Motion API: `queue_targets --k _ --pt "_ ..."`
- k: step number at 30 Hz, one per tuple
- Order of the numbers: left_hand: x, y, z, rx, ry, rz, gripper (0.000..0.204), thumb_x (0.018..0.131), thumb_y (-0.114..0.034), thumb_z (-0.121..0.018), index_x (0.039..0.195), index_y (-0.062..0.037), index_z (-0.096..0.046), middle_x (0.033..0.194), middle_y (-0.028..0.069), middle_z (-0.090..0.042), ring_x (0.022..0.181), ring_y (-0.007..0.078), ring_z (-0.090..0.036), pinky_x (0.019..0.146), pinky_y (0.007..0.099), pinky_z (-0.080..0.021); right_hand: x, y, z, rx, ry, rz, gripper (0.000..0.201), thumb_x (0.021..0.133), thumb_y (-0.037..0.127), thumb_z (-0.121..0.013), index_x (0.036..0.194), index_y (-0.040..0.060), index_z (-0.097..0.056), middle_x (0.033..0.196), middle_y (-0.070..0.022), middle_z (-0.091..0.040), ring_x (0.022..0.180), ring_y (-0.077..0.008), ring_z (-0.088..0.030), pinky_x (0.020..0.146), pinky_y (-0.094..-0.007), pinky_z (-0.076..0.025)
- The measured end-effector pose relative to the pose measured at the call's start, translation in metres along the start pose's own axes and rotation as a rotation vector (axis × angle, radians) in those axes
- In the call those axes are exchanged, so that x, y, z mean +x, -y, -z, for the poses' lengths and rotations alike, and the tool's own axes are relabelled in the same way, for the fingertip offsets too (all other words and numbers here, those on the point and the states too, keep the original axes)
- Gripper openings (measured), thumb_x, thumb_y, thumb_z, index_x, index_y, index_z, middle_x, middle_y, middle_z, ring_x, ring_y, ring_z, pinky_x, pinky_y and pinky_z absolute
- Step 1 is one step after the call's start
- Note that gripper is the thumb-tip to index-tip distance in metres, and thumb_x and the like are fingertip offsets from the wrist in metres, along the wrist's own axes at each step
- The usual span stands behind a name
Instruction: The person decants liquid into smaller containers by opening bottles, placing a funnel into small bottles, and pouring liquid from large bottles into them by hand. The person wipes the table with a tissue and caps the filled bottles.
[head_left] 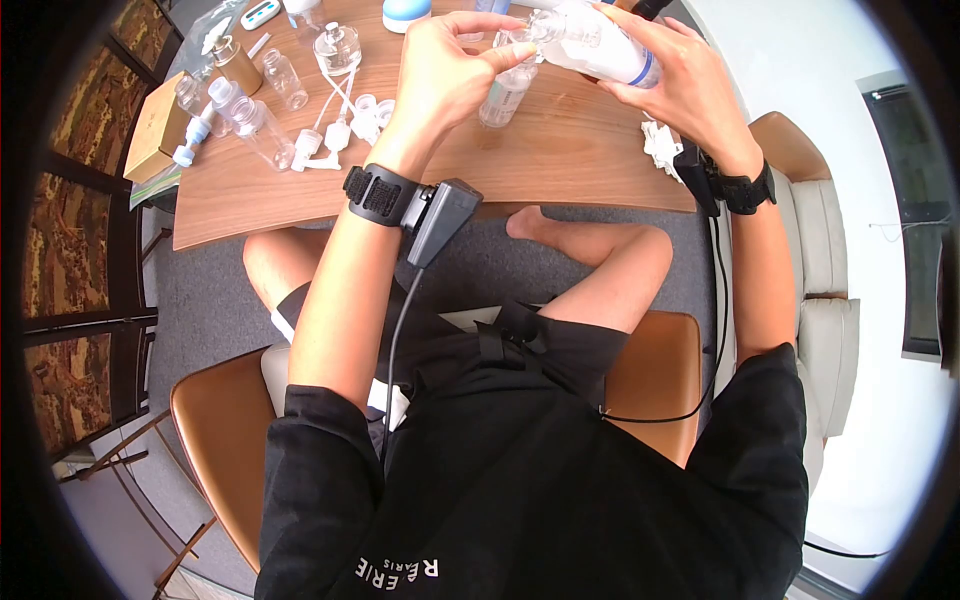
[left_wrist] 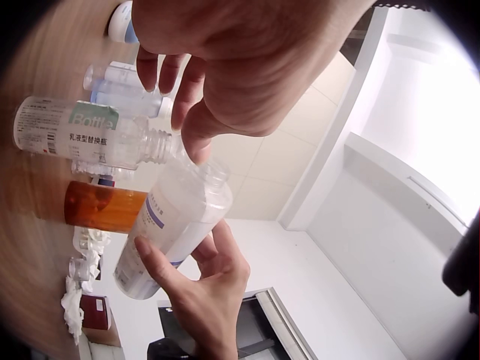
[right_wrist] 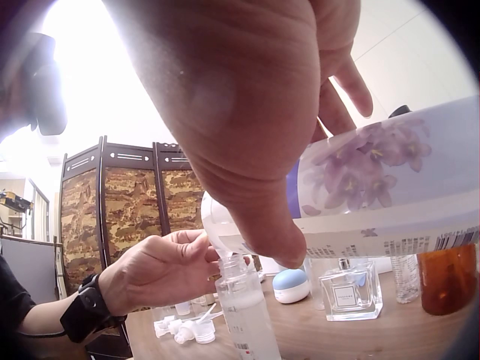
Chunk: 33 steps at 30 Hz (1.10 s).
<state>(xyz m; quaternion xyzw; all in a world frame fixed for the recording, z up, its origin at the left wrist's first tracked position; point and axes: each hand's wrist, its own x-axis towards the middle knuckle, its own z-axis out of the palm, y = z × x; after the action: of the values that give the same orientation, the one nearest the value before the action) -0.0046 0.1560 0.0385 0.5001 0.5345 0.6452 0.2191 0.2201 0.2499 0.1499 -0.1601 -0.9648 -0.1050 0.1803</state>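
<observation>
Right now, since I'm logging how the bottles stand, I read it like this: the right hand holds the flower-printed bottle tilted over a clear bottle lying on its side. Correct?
Not quite: the clear bottle stands upright, as the right wrist view shows. The right hand does hold the flower-printed bottle tilted over it.

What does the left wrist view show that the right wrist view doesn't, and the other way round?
Only left wrist: the green label reading "Bottle" on the clear bottle, and crumpled white tissue.

Only right wrist: the purple flower print on the tilted bottle, the folding screen and loose white plastic parts.

Both: the right hand gripping the tilted bottle at the clear bottle's mouth, the left hand close by, and the amber bottle.
</observation>
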Motion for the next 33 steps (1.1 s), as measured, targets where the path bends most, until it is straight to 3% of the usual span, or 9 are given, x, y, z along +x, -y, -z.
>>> queue_targets --k 9,33 --pt "-0.0006 -0.0082 0.001 0.039 0.024 0.071 0.028 0.087 -0.015 -0.087 0.114 -0.01 -0.082 0.092 0.0102 -0.08 0.081 0.01 -0.073 0.068 0.0241 -0.056 0.0 -0.001 0.0009 0.007 0.022 -0.027 0.07 0.074 0.022 -0.087 0.138 0.0039 -0.063 0.113 -0.0203 -0.075 0.102 -0.034 -0.071 0.099 -0.0429 -0.05" --pt "0.0009 0.0008 -0.0005 0.078 -0.007 0.007 0.027 0.087 -0.016 -0.087 0.113 -0.0117 -0.082 0.092 0.0097 -0.08 0.079 0.009 -0.071 0.068 0.0248 -0.056 -0.0007 -0.0015 0.0004 0.008 -0.017 0.013 0.07 0.074 0.021 -0.086 0.137 0.0045 -0.064 0.112 -0.0203 -0.075 0.101 -0.0336 -0.071 0.099 -0.0432 -0.05"
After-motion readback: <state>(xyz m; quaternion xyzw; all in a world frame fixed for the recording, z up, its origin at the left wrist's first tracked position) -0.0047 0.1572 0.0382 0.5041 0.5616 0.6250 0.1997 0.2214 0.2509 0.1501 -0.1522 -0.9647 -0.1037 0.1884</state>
